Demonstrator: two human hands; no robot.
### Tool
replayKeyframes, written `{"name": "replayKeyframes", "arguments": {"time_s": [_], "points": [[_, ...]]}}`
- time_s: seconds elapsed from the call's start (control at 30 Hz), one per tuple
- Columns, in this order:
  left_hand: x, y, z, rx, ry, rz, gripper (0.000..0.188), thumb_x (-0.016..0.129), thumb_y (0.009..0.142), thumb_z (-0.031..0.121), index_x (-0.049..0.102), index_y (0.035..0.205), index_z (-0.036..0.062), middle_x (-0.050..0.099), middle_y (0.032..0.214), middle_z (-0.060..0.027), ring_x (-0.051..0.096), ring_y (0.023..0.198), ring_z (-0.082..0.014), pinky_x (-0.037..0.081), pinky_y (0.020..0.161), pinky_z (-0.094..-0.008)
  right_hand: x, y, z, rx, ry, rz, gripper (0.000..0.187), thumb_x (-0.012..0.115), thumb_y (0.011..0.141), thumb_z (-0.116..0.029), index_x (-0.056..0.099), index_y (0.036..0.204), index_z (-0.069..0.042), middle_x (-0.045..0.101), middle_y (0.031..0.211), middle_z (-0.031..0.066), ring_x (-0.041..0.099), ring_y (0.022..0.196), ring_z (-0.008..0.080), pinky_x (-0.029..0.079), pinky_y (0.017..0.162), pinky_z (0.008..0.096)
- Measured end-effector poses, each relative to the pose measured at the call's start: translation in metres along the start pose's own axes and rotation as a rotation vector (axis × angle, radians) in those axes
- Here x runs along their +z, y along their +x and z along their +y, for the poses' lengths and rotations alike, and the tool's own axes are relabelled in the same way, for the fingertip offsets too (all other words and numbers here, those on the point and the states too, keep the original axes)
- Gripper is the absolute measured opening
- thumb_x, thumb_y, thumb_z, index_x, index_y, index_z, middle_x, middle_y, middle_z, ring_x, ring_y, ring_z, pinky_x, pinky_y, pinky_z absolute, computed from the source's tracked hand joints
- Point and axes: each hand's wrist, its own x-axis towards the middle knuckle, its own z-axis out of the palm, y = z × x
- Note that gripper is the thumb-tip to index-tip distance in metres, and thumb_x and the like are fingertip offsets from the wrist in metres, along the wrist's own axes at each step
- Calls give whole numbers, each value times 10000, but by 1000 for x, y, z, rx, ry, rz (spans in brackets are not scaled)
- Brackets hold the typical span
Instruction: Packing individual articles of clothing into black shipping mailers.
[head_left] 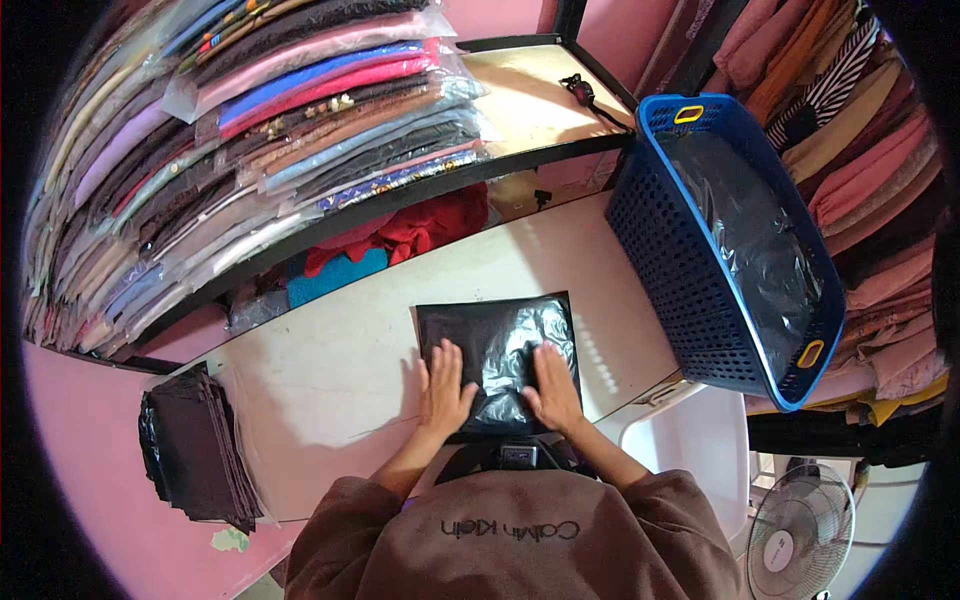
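Note:
A shiny black plastic mailing bag (497, 345) lies flat on the white table in front of me, its near edge close to my body. My left hand (445, 392) rests on the left part of the bag with its fingers stretched out. On the right part lies my right hand (553, 392), also flat with straight fingers. Neither hand grips anything. Whether something is inside the bag, I cannot tell.
A blue perforated basket (655, 255) holding black plastic packages stands at the right. Dark bags are stacked (195, 445) at the table's left end. Folded, wrapped garments (330, 120) fill the shelf behind. A fan (800, 530) stands at lower right, below hanging clothes (870, 200).

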Motion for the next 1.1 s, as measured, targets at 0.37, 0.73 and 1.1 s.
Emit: {"name": "replayKeyframes", "arguments": {"time_s": [0.37,0.73,1.1], "points": [[11,-47,-33,42,174,-133,678,434,858,382,198,1373,10,192,1430,-173,161,1328,-314,68,1044,-544,12,-35,37,267,-11,42,740,467,845,-407,152,1372,6,147,1423,222,126,1333,331,108,1069,460],[20,17,4,33,4,-38,752,469,824,472,178,1392,76,97,1441,-210,119,1328,-357,39,1006,-611,14,54,76,631,382,369,417,592,792,-300,524,1080,-6,585,995,191,527,966,347,405,856,401],[43,54,-46,-524,-161,441,784,623,760,339,231,1331,-29,340,1321,-222,262,1244,-369,145,1043,-470,7,65,83,845,628,221,502,683,713,-432,607,946,6,636,827,137,607,808,229,464,714,350]]}}
